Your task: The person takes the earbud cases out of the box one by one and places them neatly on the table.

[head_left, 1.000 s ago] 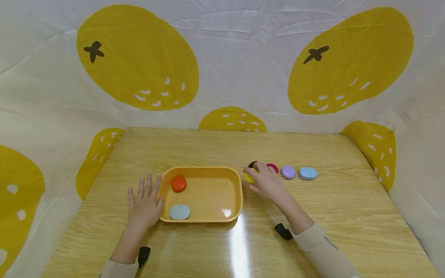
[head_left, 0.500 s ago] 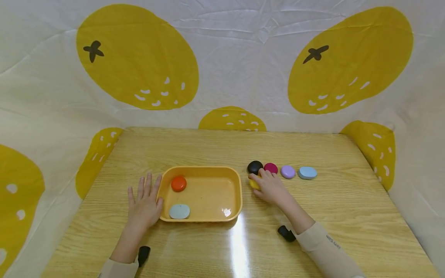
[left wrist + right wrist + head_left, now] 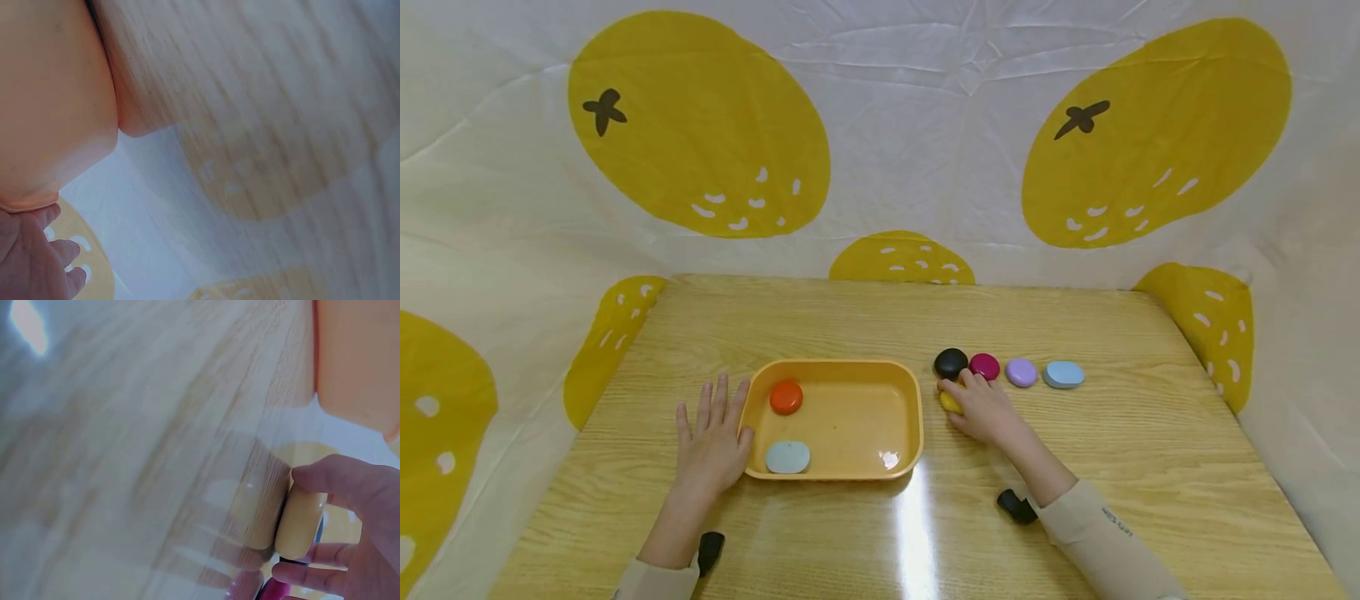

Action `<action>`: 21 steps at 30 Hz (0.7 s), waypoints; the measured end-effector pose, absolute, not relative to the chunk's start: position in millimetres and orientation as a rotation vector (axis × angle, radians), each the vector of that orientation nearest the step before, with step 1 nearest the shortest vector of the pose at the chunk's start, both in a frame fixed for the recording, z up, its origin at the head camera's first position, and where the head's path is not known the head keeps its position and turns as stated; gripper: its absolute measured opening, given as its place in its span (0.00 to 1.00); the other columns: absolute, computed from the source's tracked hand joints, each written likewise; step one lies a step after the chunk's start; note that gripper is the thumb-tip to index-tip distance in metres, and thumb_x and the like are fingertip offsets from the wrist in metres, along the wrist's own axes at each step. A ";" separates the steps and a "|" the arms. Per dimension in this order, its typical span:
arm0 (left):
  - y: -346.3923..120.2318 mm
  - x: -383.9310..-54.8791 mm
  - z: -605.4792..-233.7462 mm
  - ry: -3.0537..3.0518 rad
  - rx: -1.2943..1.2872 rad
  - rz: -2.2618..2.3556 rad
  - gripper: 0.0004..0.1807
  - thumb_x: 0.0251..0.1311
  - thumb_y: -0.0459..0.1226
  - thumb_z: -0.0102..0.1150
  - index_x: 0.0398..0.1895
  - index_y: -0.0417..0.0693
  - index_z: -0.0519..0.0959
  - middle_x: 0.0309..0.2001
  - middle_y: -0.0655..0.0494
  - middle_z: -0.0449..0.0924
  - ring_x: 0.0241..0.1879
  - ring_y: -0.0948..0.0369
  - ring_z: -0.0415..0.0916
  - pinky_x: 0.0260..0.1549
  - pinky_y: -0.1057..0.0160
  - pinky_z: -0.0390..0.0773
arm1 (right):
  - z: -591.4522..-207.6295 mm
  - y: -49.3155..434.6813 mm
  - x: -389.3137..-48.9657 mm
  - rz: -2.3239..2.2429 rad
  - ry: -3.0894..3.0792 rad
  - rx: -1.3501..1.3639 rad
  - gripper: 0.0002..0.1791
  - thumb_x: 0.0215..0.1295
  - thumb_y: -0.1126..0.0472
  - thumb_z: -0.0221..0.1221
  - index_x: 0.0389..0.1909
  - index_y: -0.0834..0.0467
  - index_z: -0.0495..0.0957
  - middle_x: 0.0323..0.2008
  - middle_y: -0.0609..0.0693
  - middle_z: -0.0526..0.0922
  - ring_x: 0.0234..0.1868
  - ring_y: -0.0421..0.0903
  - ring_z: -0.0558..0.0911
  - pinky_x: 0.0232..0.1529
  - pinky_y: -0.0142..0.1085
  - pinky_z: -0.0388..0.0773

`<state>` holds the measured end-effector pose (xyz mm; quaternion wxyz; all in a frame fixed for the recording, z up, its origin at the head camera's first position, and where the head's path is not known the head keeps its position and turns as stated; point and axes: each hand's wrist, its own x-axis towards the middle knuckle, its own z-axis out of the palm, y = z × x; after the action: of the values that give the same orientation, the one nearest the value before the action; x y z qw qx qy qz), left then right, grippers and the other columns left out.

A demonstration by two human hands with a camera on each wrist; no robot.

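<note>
My right hand (image 3: 987, 410) pinches a smooth yellow rounded piece, like a painted pebble (image 3: 951, 402), between thumb and fingers. In the right wrist view the yellow piece (image 3: 301, 522) sits at the tabletop, with its far side hidden by the fingers. Just behind it lie a round black piece (image 3: 951, 363) and a crimson one (image 3: 984, 366). At the left, my left hand (image 3: 711, 450) rests with straight, spread fingers against the side of a yellow-orange tray (image 3: 835, 477). Inside the tray are a red round piece (image 3: 786, 397) and a pale grey-blue oval one (image 3: 787, 457).
A lilac round piece (image 3: 1021, 372) and a light blue oval piece (image 3: 1064, 374) continue the row to the right. The wooden table (image 3: 850, 533) meets a white cloth (image 3: 925, 150) with yellow fruit prints along its back and sides.
My right hand has shifted slightly toward the table's front with the yellow piece, uncovering the black and crimson pieces behind it. The left hand and tray have stayed put.
</note>
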<state>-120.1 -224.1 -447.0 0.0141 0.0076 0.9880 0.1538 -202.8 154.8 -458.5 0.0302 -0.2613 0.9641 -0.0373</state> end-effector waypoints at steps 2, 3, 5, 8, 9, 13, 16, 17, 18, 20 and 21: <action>-224.1 -120.0 -447.1 3.078 0.023 0.483 0.33 0.65 0.41 0.36 0.72 0.49 0.43 0.71 0.39 0.33 0.69 0.46 0.22 0.60 0.37 0.23 | -457.4 154.3 -202.7 -0.110 2.969 -0.808 0.23 0.56 0.54 0.60 0.54 0.51 0.71 0.42 0.59 0.69 0.41 0.56 0.73 0.44 0.54 0.71; -224.1 -120.0 -447.1 3.077 0.022 0.485 0.33 0.65 0.41 0.36 0.72 0.49 0.43 0.71 0.39 0.33 0.69 0.46 0.22 0.60 0.37 0.22 | -456.6 154.1 -202.5 -0.109 2.967 -0.803 0.23 0.56 0.54 0.60 0.54 0.51 0.71 0.43 0.59 0.69 0.41 0.56 0.73 0.44 0.54 0.71; -224.1 -120.0 -447.1 3.077 0.021 0.490 0.33 0.65 0.41 0.36 0.72 0.49 0.43 0.71 0.39 0.33 0.69 0.46 0.22 0.60 0.38 0.21 | -454.9 153.4 -202.6 -0.106 2.964 -0.795 0.24 0.56 0.54 0.60 0.55 0.51 0.71 0.42 0.59 0.69 0.41 0.56 0.72 0.44 0.54 0.71; -223.9 -120.0 -446.7 3.076 0.023 0.495 0.33 0.65 0.41 0.36 0.72 0.49 0.43 0.71 0.39 0.33 0.70 0.46 0.23 0.60 0.38 0.21 | -451.0 151.2 -202.3 -0.101 2.976 -0.781 0.26 0.55 0.53 0.61 0.56 0.51 0.70 0.43 0.58 0.69 0.42 0.55 0.72 0.45 0.53 0.71; -223.8 -120.0 -446.7 3.076 0.023 0.494 0.33 0.65 0.41 0.36 0.72 0.49 0.43 0.71 0.39 0.33 0.70 0.45 0.24 0.60 0.38 0.21 | -448.6 149.8 -202.1 -0.105 2.984 -0.784 0.26 0.55 0.53 0.61 0.56 0.51 0.70 0.43 0.57 0.69 0.42 0.55 0.72 0.44 0.51 0.71; -223.9 -119.9 -447.1 3.078 0.024 0.494 0.32 0.65 0.41 0.36 0.72 0.48 0.44 0.71 0.40 0.33 0.70 0.45 0.24 0.60 0.37 0.23 | -434.5 138.4 -199.7 -0.109 3.053 -0.858 0.25 0.56 0.54 0.60 0.56 0.52 0.70 0.43 0.55 0.70 0.41 0.52 0.72 0.40 0.45 0.71; -224.1 -119.8 -447.9 3.081 0.022 0.501 0.32 0.65 0.41 0.36 0.72 0.48 0.43 0.71 0.40 0.33 0.70 0.46 0.23 0.60 0.37 0.22 | -423.9 124.5 -197.5 -0.133 3.099 -0.973 0.22 0.57 0.57 0.59 0.54 0.52 0.72 0.42 0.53 0.71 0.40 0.50 0.72 0.40 0.43 0.72; -223.9 -119.7 -447.9 3.081 0.022 0.505 0.32 0.65 0.41 0.36 0.72 0.48 0.43 0.71 0.40 0.33 0.70 0.46 0.23 0.60 0.38 0.22 | -421.2 119.5 -196.7 -0.138 3.109 -1.019 0.22 0.56 0.58 0.59 0.54 0.52 0.72 0.42 0.53 0.72 0.41 0.50 0.73 0.40 0.43 0.72; -224.0 -119.8 -448.0 3.080 0.021 0.509 0.32 0.65 0.41 0.36 0.72 0.48 0.43 0.71 0.40 0.33 0.70 0.46 0.23 0.60 0.38 0.21 | -419.4 114.5 -196.2 -0.144 3.107 -1.059 0.22 0.56 0.59 0.59 0.54 0.52 0.72 0.42 0.53 0.72 0.42 0.50 0.73 0.42 0.44 0.72; -223.9 -119.8 -448.0 3.081 0.019 0.511 0.32 0.65 0.41 0.35 0.72 0.48 0.44 0.71 0.40 0.33 0.70 0.45 0.24 0.60 0.38 0.21 | -416.4 104.0 -194.3 -0.167 3.092 -1.132 0.22 0.56 0.60 0.59 0.54 0.52 0.71 0.43 0.53 0.73 0.44 0.51 0.74 0.45 0.45 0.72; -224.0 -119.7 -447.8 3.080 0.018 0.510 0.32 0.66 0.41 0.35 0.72 0.48 0.44 0.71 0.40 0.33 0.70 0.45 0.24 0.60 0.38 0.22 | -415.6 98.6 -193.3 -0.161 3.085 -1.165 0.23 0.56 0.60 0.59 0.55 0.52 0.71 0.45 0.53 0.73 0.46 0.51 0.74 0.46 0.45 0.72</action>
<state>-119.7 -224.0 -447.8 0.0096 0.0057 0.9865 0.1634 -193.3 98.6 -415.6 -0.0797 -0.3518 0.9314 -0.0486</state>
